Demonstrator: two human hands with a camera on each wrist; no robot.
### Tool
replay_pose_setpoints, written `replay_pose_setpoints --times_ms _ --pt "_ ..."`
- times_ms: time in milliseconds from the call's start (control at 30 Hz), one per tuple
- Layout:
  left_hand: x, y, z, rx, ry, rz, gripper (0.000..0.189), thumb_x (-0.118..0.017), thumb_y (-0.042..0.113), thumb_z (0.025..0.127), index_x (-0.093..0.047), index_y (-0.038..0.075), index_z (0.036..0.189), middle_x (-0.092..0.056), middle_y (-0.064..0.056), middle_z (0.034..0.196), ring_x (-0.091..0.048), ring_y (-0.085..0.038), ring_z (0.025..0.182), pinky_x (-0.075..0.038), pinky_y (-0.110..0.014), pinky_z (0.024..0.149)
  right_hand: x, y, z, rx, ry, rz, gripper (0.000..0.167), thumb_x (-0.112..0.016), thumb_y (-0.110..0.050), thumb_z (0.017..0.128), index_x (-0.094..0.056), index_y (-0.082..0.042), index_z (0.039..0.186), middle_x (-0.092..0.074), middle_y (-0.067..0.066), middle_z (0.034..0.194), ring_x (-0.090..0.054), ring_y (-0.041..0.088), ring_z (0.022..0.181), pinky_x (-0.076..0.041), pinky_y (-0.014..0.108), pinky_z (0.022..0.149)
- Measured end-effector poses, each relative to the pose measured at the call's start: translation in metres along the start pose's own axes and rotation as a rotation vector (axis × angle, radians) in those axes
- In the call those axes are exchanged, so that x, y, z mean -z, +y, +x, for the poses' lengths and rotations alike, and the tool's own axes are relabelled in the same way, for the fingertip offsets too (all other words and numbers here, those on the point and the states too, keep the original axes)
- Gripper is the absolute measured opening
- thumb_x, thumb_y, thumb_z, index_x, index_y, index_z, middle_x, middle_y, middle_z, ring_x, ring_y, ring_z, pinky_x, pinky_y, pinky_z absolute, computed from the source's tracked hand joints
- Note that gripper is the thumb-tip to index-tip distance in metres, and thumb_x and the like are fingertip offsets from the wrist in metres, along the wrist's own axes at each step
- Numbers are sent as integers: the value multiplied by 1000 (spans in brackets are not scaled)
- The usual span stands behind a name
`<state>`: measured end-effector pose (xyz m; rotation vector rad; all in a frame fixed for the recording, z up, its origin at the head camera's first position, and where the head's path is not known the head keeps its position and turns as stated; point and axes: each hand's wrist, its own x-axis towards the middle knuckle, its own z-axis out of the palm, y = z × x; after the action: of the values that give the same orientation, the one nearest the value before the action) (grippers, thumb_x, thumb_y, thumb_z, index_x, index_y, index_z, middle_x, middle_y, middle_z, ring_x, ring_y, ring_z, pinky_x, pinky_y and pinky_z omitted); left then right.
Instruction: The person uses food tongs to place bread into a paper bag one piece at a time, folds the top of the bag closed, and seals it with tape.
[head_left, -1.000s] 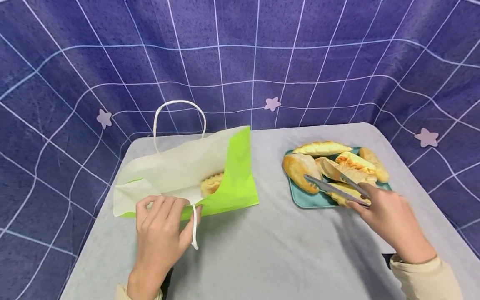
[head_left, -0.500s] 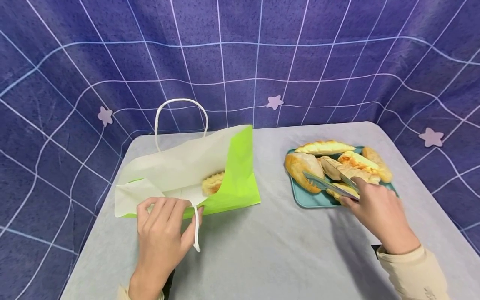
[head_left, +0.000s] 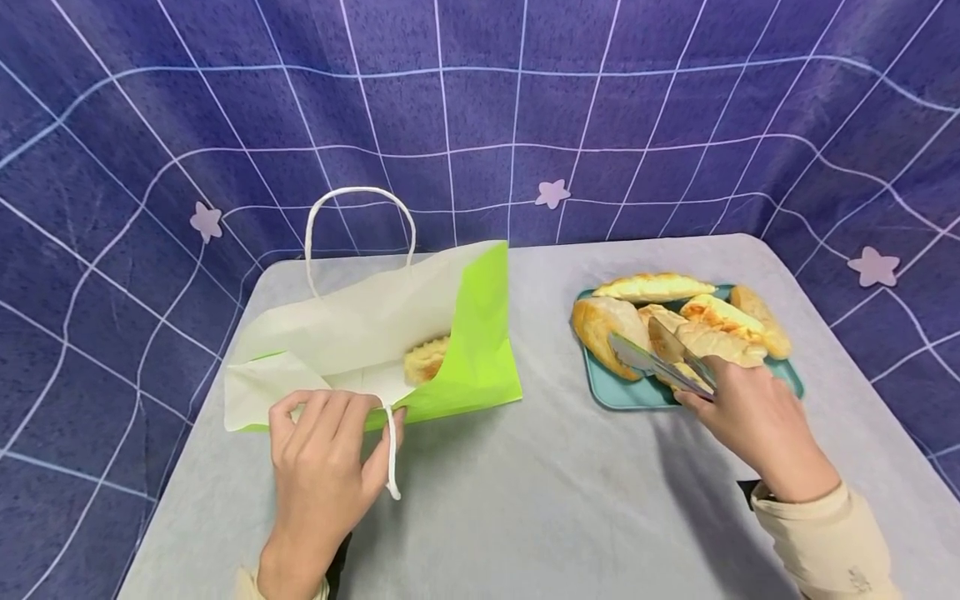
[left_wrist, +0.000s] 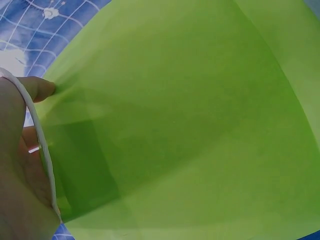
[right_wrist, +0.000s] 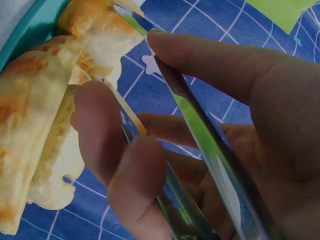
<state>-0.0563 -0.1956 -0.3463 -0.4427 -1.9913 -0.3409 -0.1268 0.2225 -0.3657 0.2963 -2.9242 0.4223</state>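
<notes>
My left hand [head_left: 322, 467] pinches the near edge of the mouth of a paper bag [head_left: 483, 333], lime green outside and white inside, lying on its side. Its near white cord handle [head_left: 392, 458] hangs over the thumb; a golden bread piece [head_left: 426, 360] shows inside. In the left wrist view the bag's green side [left_wrist: 190, 100] fills most of the picture. My right hand [head_left: 757, 421] grips metal tongs [head_left: 637, 357], their arms spread over a teal tray [head_left: 622, 396] of breads. One tong tip overlaps a round roll [head_left: 600, 321], the other a sliced loaf [head_left: 663, 321].
A long braided bread [head_left: 656, 287] lies along the tray's back edge, and a narrow loaf [head_left: 761, 321] at its right. Grey cloth covers the table [head_left: 517, 500]. Behind it hangs a blue gridded curtain [head_left: 480, 108] with pale stars.
My right hand has shifted left with the tongs, further in over the tray. My left hand keeps its hold on the bag. The head view has tilted slightly.
</notes>
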Motion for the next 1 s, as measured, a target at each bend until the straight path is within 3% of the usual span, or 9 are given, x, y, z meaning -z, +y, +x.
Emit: replay_pose_setpoints --times_ms 267,567,800,1000 --pt "-1 1 0 6 6 13 33 -58 31 92 -61 5 73 -55 -5 64 -52 -26 57 -37 -50 73 2 -3 3 31 -31 5 52 -84 -28 75 -60 -11 119 -63 29 83 -60 53 66 -39 52 42" --pt "-2 1 3 7 33 4 32 -58 28 92 -60 4 71 -53 -5 62 -50 -27 56 -35 -50 74 -3 -8 2 58 -8 -33 40 -83 -28 76 -62 -7 103 -63 28 79 -58 54 62 -38 55 42" --pt "0 -1 4 10 42 10 31 -59 28 91 -60 4 71 -54 -5 62 -51 -27 56 -36 -50 74 -11 -7 0 164 118 -74 27 -83 -20 74 -61 -11 86 -56 14 62 -50 37 46 -30 45 37" --pt "1 0 -1 -2 8 12 31 -58 29 92 -62 5 74 -56 -5 65 -52 -26 58 -38 -51 73 -15 -1 -6 194 126 -59 22 -81 -16 77 -61 -13 87 -53 8 60 -48 32 44 -28 43 38"
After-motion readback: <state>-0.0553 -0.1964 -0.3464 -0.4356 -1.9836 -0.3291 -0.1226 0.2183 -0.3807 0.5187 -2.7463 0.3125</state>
